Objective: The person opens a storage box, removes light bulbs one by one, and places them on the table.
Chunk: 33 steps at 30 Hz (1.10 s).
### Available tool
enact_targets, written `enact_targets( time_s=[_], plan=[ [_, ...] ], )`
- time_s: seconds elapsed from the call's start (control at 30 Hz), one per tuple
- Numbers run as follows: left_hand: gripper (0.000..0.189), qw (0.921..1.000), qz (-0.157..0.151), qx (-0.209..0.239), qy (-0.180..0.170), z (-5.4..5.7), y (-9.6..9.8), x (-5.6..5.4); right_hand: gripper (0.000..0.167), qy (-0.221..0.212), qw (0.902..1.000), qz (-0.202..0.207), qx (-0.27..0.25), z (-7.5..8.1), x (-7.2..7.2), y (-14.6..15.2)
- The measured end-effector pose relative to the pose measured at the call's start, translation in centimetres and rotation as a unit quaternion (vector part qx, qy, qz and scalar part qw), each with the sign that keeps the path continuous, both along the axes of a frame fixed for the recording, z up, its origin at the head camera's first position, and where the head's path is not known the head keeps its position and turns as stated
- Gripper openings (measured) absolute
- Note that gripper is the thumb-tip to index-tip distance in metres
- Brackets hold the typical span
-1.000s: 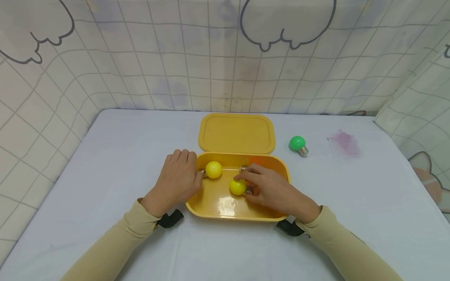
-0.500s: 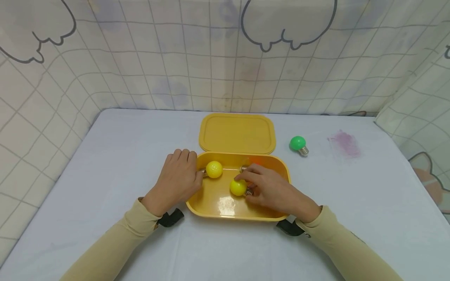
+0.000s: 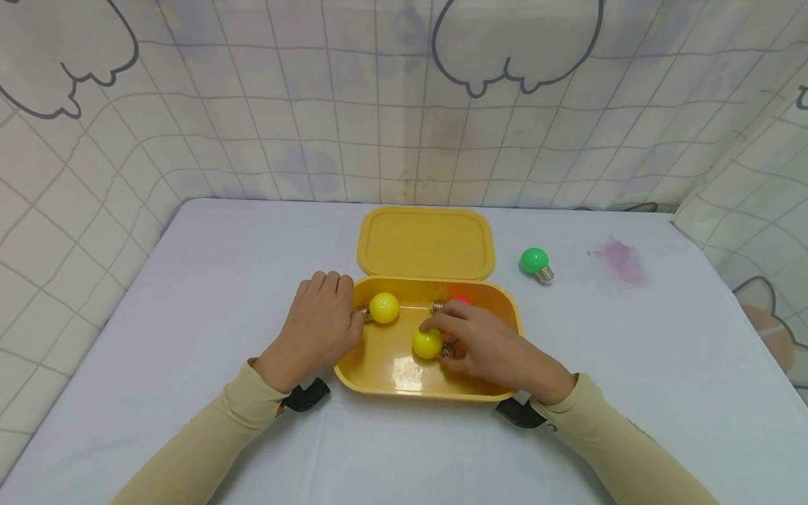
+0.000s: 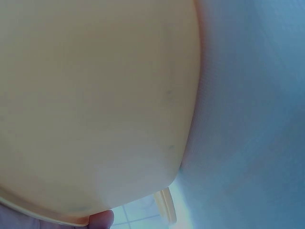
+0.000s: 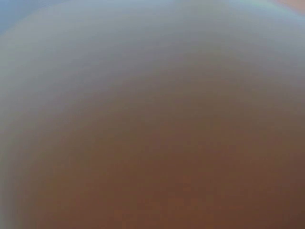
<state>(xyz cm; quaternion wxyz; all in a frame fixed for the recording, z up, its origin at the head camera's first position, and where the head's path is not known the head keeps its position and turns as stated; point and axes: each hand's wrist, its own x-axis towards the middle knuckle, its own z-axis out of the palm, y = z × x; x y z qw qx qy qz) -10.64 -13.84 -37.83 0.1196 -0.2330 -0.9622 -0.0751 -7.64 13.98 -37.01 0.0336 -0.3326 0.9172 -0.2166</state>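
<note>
A yellow plastic box (image 3: 379, 388) stands open on the table. My left hand (image 3: 318, 319) grips its left rim, thumb inside; the left wrist view shows the box's outer wall (image 4: 95, 105) and a fingertip (image 4: 101, 219) at the rim. Beside that thumb lies a yellow light bulb (image 3: 384, 308). In the right half of the box my right hand (image 3: 489, 344) holds a second yellow light bulb (image 3: 427, 344), its screw base toward the palm. Behind these fingers lies a red bulb (image 3: 462, 300), mostly hidden. The right wrist view is only a brown-grey blur.
A flat yellow lid (image 3: 426, 242) lies just behind the box. To its right, a green light bulb (image 3: 534, 261) rests on the white tablecloth (image 3: 208, 280), near a pink stain (image 3: 621, 261). A patterned curtain (image 3: 391, 105) hangs behind the table.
Both hands keep their places on the box and the bulb. The head view shifts slightly, and the patch behind my right hand turns from orange to bright red-pink.
</note>
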Motion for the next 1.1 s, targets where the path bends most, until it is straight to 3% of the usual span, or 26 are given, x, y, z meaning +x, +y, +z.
enact_targets(
  time_s=[0.47, 0.83, 1.1],
  plan=[
    [0.021, 1.0000, 0.000, -0.003, 0.007, 0.01, 0.00, 0.02, 0.040, 0.007, 0.9999, 0.009, 0.002, 0.06, -0.01, 0.01],
    [0.021, 0.9999, -0.003, -0.006, 0.013, -0.12, -0.05, 0.04, 0.042, -0.012, 0.9999, 0.010, -0.005, 0.02, 0.15, 0.02],
    [0.019, 0.9999, -0.002, -0.002, 0.015, -0.11, -0.01, 0.08, 0.040, 0.006, 0.9998, 0.021, -0.001, -0.11, 0.06, 0.01]
  ],
)
